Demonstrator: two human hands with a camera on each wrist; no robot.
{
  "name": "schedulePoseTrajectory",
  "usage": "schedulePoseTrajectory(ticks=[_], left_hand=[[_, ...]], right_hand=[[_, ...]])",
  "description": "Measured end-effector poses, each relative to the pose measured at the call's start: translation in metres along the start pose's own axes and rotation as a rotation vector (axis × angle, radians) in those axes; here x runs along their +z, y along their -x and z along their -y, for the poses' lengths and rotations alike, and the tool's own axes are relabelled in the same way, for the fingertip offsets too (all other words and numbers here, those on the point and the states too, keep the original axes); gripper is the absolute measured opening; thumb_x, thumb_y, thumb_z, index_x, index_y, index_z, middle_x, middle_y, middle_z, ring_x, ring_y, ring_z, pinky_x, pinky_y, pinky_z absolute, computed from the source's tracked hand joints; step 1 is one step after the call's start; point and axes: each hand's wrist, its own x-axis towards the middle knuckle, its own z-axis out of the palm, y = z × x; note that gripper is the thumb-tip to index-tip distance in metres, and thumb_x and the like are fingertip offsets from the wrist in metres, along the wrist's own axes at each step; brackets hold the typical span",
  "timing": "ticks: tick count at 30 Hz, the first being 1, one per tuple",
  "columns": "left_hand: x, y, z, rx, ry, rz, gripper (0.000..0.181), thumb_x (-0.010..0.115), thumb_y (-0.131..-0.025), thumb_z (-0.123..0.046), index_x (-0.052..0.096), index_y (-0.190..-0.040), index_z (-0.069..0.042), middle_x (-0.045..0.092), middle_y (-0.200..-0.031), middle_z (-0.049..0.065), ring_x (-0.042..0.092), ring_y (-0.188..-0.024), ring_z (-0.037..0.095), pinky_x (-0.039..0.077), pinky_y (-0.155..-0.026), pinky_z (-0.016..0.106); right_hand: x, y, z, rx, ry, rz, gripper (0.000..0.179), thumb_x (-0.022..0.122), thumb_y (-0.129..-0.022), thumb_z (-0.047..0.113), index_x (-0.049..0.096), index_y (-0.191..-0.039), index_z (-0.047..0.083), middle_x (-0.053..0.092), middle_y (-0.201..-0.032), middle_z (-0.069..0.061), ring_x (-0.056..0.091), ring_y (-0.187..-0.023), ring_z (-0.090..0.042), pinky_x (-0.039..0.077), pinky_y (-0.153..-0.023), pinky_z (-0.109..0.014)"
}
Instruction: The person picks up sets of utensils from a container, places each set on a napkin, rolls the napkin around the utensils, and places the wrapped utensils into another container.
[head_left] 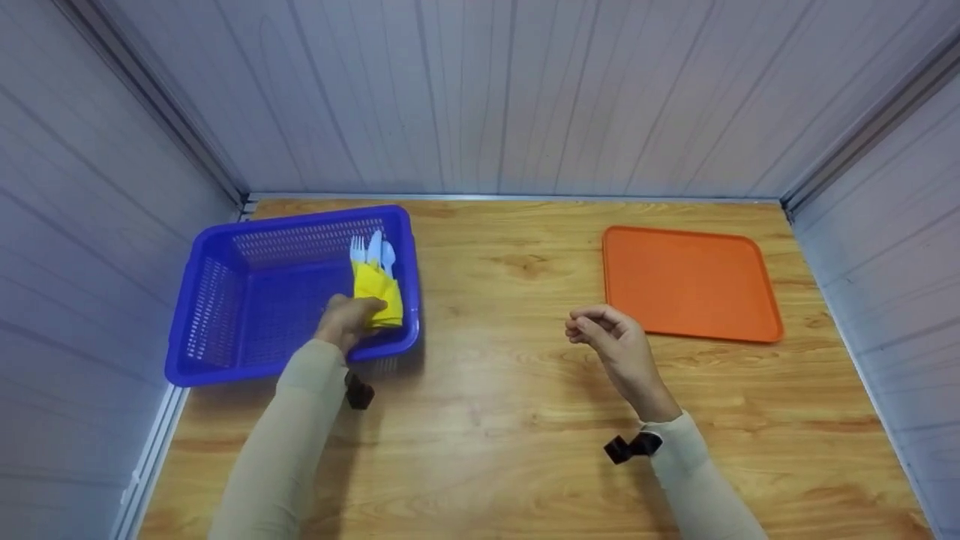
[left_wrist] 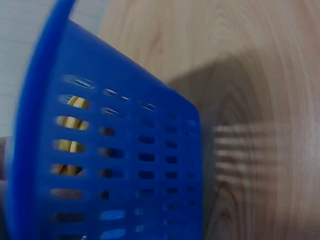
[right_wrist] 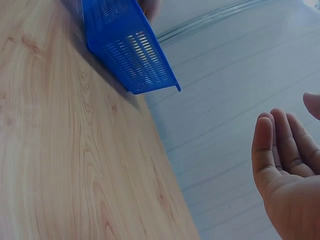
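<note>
My left hand (head_left: 343, 322) reaches over the near rim of a blue-purple plastic basket (head_left: 281, 300) and grips a cutlery bundle (head_left: 379, 296). A yellow napkin wraps the bundle, and a light-coloured plastic fork, knife and spoon stick out of its top. It is at the basket's right end; whether it touches the floor I cannot tell. Through the slots of the basket wall (left_wrist: 130, 150), the left wrist view shows bits of yellow. My right hand (head_left: 621, 356) hovers over the table with loosely bent fingers, holding nothing, near an orange tray (head_left: 690, 281).
The wood-grain table (head_left: 487, 360) carries the basket at left and the tray at right. Pale panel walls (head_left: 480, 97) enclose the table at the back and both sides. A small black device (head_left: 634, 447) is strapped at the right wrist.
</note>
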Motion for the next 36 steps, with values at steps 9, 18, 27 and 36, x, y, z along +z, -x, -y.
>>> schedulePoseTrajectory(ticks=[9,18,27,36], left_hand=[[0.004,-0.021,0.002,-0.107,-0.183,-0.040,0.064,0.059,-0.094,-0.002,0.027,-0.150,-0.001,0.048,-0.128,0.018,0.054,-0.111,0.029,0.053,-0.090,0.036],[0.008,-0.030,0.001,-0.108,-0.377,-0.053,0.064,0.060,-0.095,-0.005,0.028,-0.151,-0.003,0.048,-0.126,0.016,0.051,-0.110,0.028,0.050,-0.092,0.035],[0.003,-0.014,0.007,0.055,-0.620,-0.054,0.045,0.059,-0.088,-0.006,0.048,-0.129,0.006,0.053,-0.108,0.015,0.052,-0.096,0.028,0.050,-0.083,0.037],[0.009,-0.007,0.007,0.218,-1.010,-0.188,0.065,0.066,-0.089,-0.021,0.038,-0.132,0.019,0.046,-0.125,0.037,0.050,-0.116,0.048,0.043,-0.101,0.055]], right_hand=[[0.000,0.000,0.001,-0.001,-0.006,-0.002,0.028,0.063,-0.098,0.005,0.059,-0.112,-0.019,0.061,-0.103,-0.036,0.066,-0.092,-0.032,0.057,-0.082,-0.037],[0.003,0.000,0.000,-0.016,0.002,0.001,0.026,0.062,-0.098,0.002,0.058,-0.111,-0.020,0.062,-0.100,-0.034,0.066,-0.091,-0.034,0.057,-0.080,-0.037],[0.002,0.001,0.000,-0.017,0.026,-0.015,0.029,0.063,-0.098,0.003,0.056,-0.110,-0.022,0.061,-0.100,-0.034,0.065,-0.091,-0.035,0.057,-0.080,-0.037],[0.003,0.002,-0.002,-0.024,0.024,-0.001,0.029,0.062,-0.098,0.001,0.055,-0.111,-0.023,0.064,-0.098,-0.025,0.066,-0.091,-0.030,0.057,-0.080,-0.037]])
